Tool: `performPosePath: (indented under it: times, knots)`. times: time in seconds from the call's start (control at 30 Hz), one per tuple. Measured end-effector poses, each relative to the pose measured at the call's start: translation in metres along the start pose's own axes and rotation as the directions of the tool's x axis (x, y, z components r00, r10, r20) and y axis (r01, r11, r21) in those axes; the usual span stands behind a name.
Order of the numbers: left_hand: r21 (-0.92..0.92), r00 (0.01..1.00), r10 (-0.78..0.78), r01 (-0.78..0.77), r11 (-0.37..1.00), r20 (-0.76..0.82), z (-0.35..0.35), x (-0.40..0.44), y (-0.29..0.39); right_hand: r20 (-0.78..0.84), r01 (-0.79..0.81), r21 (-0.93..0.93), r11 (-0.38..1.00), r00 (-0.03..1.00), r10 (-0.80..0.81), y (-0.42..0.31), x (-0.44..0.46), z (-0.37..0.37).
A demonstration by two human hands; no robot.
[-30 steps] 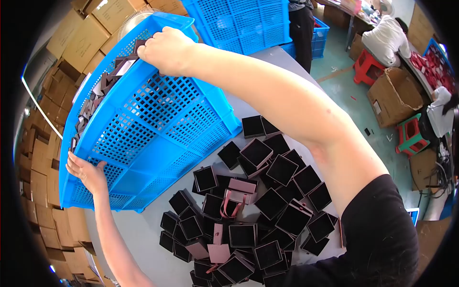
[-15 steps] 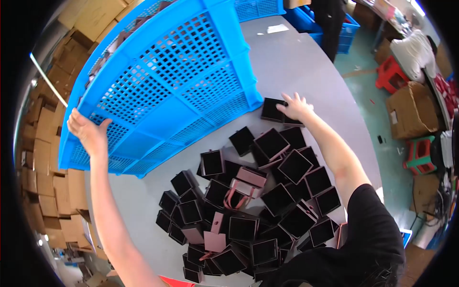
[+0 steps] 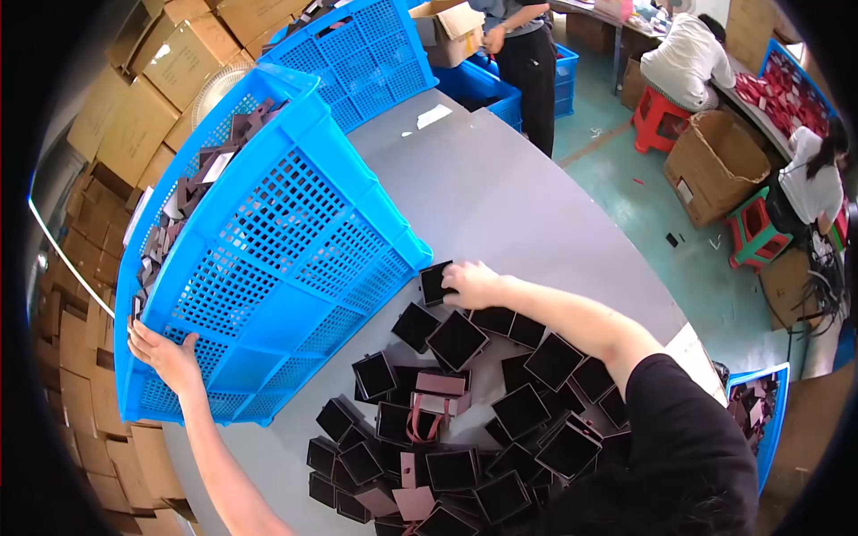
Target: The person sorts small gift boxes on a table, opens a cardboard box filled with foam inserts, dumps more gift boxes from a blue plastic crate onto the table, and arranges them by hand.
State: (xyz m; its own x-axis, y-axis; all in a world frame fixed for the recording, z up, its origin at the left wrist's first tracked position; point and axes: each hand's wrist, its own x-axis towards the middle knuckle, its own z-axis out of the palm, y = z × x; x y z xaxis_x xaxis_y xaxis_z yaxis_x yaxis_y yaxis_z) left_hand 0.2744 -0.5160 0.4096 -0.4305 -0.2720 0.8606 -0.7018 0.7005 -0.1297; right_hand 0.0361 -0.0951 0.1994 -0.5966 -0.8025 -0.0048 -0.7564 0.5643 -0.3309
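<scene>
A large blue plastic crate (image 3: 268, 259) with lattice walls stands at the left, heaped with small dark and pinkish pieces. My left hand (image 3: 165, 357) grips the rim at its near left end, the thumb resting against the outer wall. By the crate's right corner, my right hand (image 3: 474, 286) has its fingers curled on the edge of a small black box (image 3: 435, 284). Many similar open-looking black boxes (image 3: 458, 341) lie in a loose pile below my arms. Among them is a pink box with a ribbon handle (image 3: 442, 393).
The grey table (image 3: 527, 205) carries the pile. Another blue crate (image 3: 375, 62) stands at the back. A person in dark trousers (image 3: 527, 89) is beside a cardboard box (image 3: 451, 31). To the right are a red stool (image 3: 660, 121), an open carton (image 3: 715, 165) and seated people.
The view has shifted, showing more of the room. My right hand has gone from spread fingers over the boxes to curled fingers on one near the crate. My left hand stays on the rim.
</scene>
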Motion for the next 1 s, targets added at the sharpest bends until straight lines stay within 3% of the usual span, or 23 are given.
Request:
performPosePath:
  times: [0.03, 0.07, 0.1, 0.13, 0.2, 0.23, 0.3, 0.33, 0.43, 0.47, 0.57, 0.6, 0.7, 0.83, 0.9, 1.0]
  knots:
    - [0.003, 0.999, 0.042, -0.042, 0.999, -0.016, 0.006, 0.0, -0.001, 0.005, 0.041, 0.023, 0.999, 0.999, -0.041, 0.0, 0.017, -0.017]
    - [0.042, 0.997, 0.069, -0.068, 0.997, -0.026, 0.008, -0.003, -0.015, -0.311, 0.188, -0.141, 0.972, 0.923, -0.224, -0.022, 0.022, -0.047]
    - [0.006, 0.994, 0.097, -0.097, 0.995, -0.052, 0.003, -0.003, -0.016, -0.579, 0.332, -0.117, 0.936, 0.743, -0.336, -0.049, 0.021, -0.092]
    - [0.036, 1.0, 0.007, -0.006, 0.999, -0.011, -0.007, -0.001, -0.006, -0.671, 0.359, -0.252, 0.899, 0.604, -0.43, -0.068, 0.035, -0.124]
    - [-0.01, 1.0, -0.023, 0.023, 1.0, 0.005, -0.009, 0.001, 0.002, -0.726, 0.43, -0.472, 0.769, 0.304, -0.616, -0.104, 0.059, -0.203]
    - [-0.034, 1.0, -0.023, 0.023, 0.999, 0.006, -0.01, 0.002, 0.006, -0.726, 0.393, -0.522, 0.757, 0.261, -0.637, -0.117, 0.077, -0.23]
    - [-0.02, 1.0, -0.013, 0.013, 1.0, 0.002, -0.006, 0.004, 0.005, -0.624, 0.264, -0.688, 0.676, 0.259, -0.737, -0.132, 0.12, -0.259]
    - [-0.018, 1.0, -0.006, 0.006, 1.0, -0.002, -0.004, 0.005, 0.006, -0.476, 0.318, -0.708, 0.631, 0.445, -0.759, -0.143, 0.102, -0.283]
    - [-0.03, 1.0, -0.014, 0.014, 0.999, 0.005, -0.006, 0.007, 0.012, -0.323, 0.134, -0.58, 0.804, 0.868, -0.377, -0.155, 0.128, -0.292]
    - [-0.035, 0.999, 0.019, -0.02, 0.999, -0.028, -0.002, 0.006, 0.008, -0.383, 0.216, -0.602, 0.768, 0.767, -0.515, -0.145, 0.138, -0.287]
    - [0.016, 0.999, 0.008, -0.007, 1.0, -0.052, 0.012, 0.009, -0.002, -0.319, 0.139, -0.508, 0.85, 0.886, -0.336, -0.158, 0.11, -0.292]
    - [0.027, 1.0, -0.014, 0.015, 1.0, -0.022, 0.013, 0.01, -0.001, -0.415, 0.189, -0.559, 0.807, 0.779, -0.47, -0.152, 0.11, -0.287]
    - [-0.055, 1.0, -0.002, 0.002, 0.998, 0.009, 0.011, 0.016, -0.001, -0.403, 0.206, -0.544, 0.813, 0.786, -0.469, -0.147, 0.096, -0.283]
    - [-0.1, 0.996, 0.078, -0.081, 0.992, -0.038, 0.016, 0.022, -0.003, -0.494, 0.181, -0.595, 0.783, 0.686, -0.534, -0.143, 0.08, -0.275]
    - [-0.126, 0.997, 0.075, -0.077, 0.989, -0.018, 0.011, 0.023, 0.008, -0.387, 0.201, -0.558, 0.805, 0.795, -0.467, -0.149, 0.057, -0.285]
    - [-0.152, 0.999, 0.032, -0.034, 0.988, -0.019, 0.008, 0.022, 0.02, -0.377, 0.157, -0.545, 0.824, 0.831, -0.408, -0.155, 0.047, -0.301]
